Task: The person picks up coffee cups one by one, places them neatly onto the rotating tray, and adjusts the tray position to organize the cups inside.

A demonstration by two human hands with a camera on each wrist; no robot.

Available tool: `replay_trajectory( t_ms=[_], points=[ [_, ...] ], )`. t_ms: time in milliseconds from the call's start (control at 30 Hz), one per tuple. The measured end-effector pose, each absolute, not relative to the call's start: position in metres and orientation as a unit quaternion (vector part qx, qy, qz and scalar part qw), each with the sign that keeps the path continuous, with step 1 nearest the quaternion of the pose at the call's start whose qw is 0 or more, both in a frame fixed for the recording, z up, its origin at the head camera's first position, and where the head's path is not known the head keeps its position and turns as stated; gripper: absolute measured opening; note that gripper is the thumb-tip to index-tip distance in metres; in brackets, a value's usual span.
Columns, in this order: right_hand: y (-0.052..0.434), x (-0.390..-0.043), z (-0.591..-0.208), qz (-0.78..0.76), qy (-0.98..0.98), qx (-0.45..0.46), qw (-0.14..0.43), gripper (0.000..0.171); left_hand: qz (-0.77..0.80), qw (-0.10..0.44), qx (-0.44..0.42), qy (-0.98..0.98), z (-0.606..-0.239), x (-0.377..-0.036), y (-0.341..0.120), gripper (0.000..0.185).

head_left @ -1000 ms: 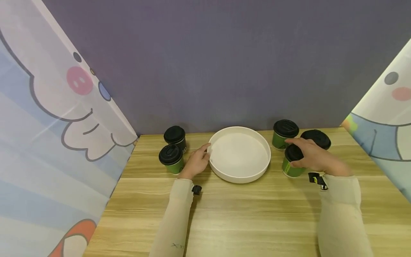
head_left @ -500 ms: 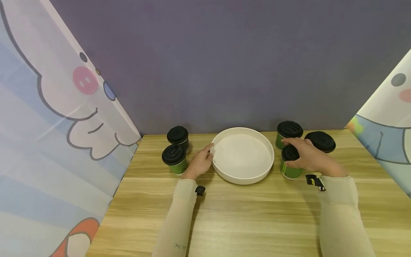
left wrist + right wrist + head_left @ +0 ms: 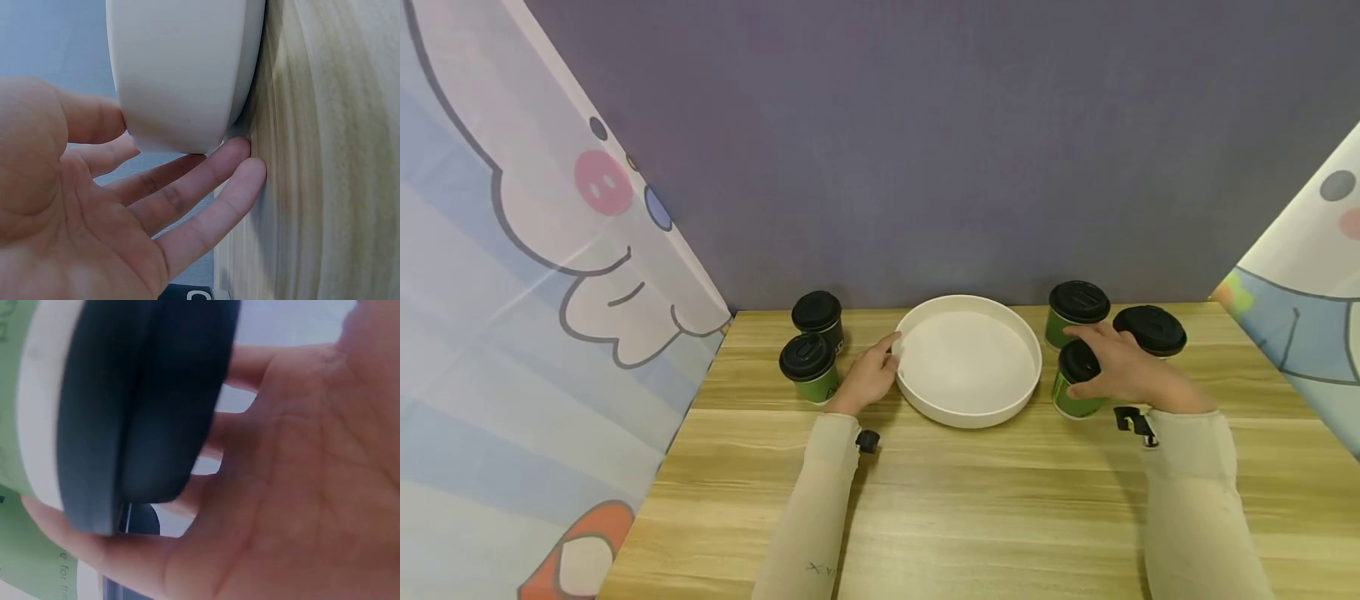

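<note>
A round white tray (image 3: 967, 367) lies on the wooden table. My left hand (image 3: 867, 379) is at its left side, the fairly straight fingers (image 3: 212, 181) touching or close to the outer wall, the thumb against the rim. My right hand (image 3: 1123, 367) grips a green paper cup (image 3: 1075, 398) with a black lid (image 3: 150, 406), just right of the tray; the thumb and fingers reach round its lid and upper part. Whether that cup's base touches the table is unclear. Behind it stands another green paper cup (image 3: 1060, 332). A third black-lidded cup (image 3: 1150, 331) is partly hidden by the right hand.
Left of the tray stand a green paper cup (image 3: 816, 385) and a dark paper cup (image 3: 830, 333), both black-lidded and near the left hand. A grey wall (image 3: 925, 167) rises behind the table (image 3: 970, 500). Printed cartoon curtains (image 3: 512, 333) hang at the sides.
The right hand and its cup have shifted slightly left, closer to the tray. The left hand stays at the tray's side. The head view has moved a little.
</note>
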State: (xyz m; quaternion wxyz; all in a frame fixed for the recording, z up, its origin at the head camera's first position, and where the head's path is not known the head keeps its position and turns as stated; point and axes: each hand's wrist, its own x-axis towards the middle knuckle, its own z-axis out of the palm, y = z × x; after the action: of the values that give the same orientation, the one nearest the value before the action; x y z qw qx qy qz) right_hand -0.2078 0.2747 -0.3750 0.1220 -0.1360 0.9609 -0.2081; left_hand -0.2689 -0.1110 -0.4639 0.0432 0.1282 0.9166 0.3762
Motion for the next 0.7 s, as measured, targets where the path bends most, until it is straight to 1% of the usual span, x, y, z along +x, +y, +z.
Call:
replay_trajectory(
  t_ms=[200, 333, 600, 700],
  points=[
    [0.273, -0.208, -0.373, -0.205, 0.964, -0.126, 0.113, 0.093, 0.379, 0.042, 0.136, 0.914, -0.465, -0.270, -0.112, 0.050],
    [0.273, -0.208, -0.371, -0.210, 0.967, -0.113, 0.094, 0.092, 0.375, 0.043, 0.136, 0.916, -0.466, -0.269, -0.111, 0.050],
    [0.273, -0.209, -0.366, -0.221, 0.970, -0.096, 0.009, 0.098, 0.378, 0.043, 0.131, 0.915, -0.466, -0.268, -0.111, 0.050],
    [0.270, -0.207, -0.363, -0.232, 0.968, -0.093, -0.035, 0.095, 0.379, 0.041, 0.134, 0.915, -0.464, -0.268, -0.111, 0.050]
  ],
)
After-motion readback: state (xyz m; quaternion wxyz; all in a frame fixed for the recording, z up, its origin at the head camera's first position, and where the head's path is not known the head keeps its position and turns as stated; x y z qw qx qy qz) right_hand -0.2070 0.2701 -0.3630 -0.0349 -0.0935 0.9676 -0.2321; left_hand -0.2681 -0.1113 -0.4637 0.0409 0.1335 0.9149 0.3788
